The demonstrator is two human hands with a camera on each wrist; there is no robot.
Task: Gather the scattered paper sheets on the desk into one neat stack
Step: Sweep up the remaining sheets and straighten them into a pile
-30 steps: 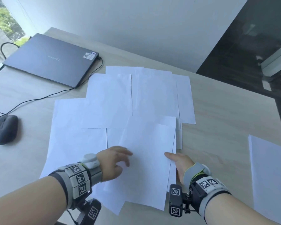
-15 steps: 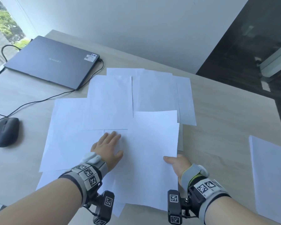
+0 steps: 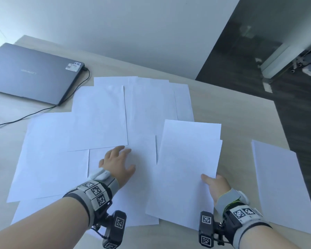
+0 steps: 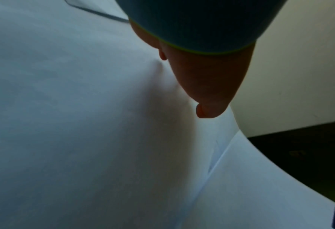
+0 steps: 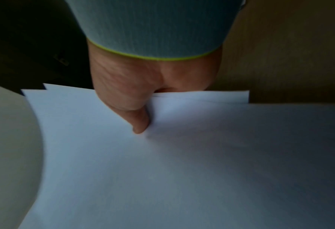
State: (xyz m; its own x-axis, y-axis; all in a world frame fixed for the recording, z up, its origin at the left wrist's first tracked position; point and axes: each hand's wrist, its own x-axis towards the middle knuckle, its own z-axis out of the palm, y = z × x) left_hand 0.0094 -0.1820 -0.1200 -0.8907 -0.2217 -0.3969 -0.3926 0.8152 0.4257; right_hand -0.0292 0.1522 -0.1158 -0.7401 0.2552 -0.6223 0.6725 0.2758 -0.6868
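The right hand pinched a few white paper sheets; the flat, open left hand pressed loose white sheets spreading toward eleven o'clock, nearer it.

Paper sheets all plain white, unprinted. Desk pale wood grain. Laptop slate grey, small white sticker on its lid; cable black. My wrist bands grey with black-and-white square codes. Floor dark.
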